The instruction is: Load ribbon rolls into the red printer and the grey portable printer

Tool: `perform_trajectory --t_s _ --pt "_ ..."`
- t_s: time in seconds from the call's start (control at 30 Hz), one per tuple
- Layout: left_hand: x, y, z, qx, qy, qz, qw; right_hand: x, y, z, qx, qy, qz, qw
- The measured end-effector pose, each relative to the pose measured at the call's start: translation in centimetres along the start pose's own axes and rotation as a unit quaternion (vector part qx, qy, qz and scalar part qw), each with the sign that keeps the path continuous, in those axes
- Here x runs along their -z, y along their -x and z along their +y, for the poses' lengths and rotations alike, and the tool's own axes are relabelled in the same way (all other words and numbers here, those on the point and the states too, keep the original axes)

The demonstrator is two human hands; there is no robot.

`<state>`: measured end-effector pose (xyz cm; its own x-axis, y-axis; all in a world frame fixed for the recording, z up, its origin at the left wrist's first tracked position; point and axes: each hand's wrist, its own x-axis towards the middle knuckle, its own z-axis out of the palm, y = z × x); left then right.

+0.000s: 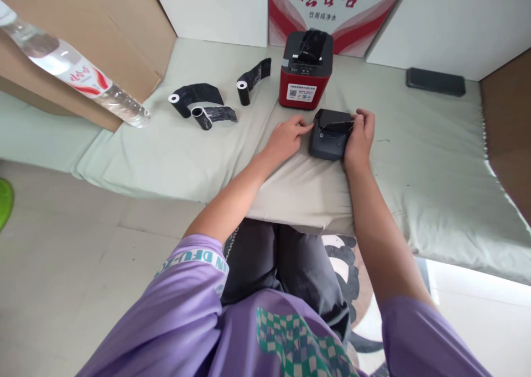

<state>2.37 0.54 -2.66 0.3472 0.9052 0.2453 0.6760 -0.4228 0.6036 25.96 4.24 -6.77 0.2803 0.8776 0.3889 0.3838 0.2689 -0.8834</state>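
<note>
A small dark portable printer (329,143) sits on the cloth-covered surface, with a black strip showing at its top. My right hand (360,139) grips its right side, fingers wrapped around the edge near the strip. From the left, my left hand (286,139) reaches in with the index finger stretched to the printer's left side; its other fingers are partly curled and hold nothing. Just behind stands a red and black printer (306,73) with a black film strip (312,45) coming out of its top.
Left of the printers lie several black rolls with loose tails, among them one roll (243,92) near the red printer. A big water bottle (74,67) leans at the left by a cardboard box (120,29). A dark flat case (435,82) lies at the back right.
</note>
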Motion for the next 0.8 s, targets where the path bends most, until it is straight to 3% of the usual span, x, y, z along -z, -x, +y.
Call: perform_trajectory --t_s 0.47,0.8 --pt "-0.8 -0.9 -1.3 0.046 0.052 0.102 0.992 -0.1 0.5 -2.2 -0.043 -0.056 -0.002 0.997" --pt "-0.5 -0.8 -0.5 0.030 0.051 0.052 0.997 0.1 0.2 -1.6 -0.045 -0.038 -0.010 0.998"
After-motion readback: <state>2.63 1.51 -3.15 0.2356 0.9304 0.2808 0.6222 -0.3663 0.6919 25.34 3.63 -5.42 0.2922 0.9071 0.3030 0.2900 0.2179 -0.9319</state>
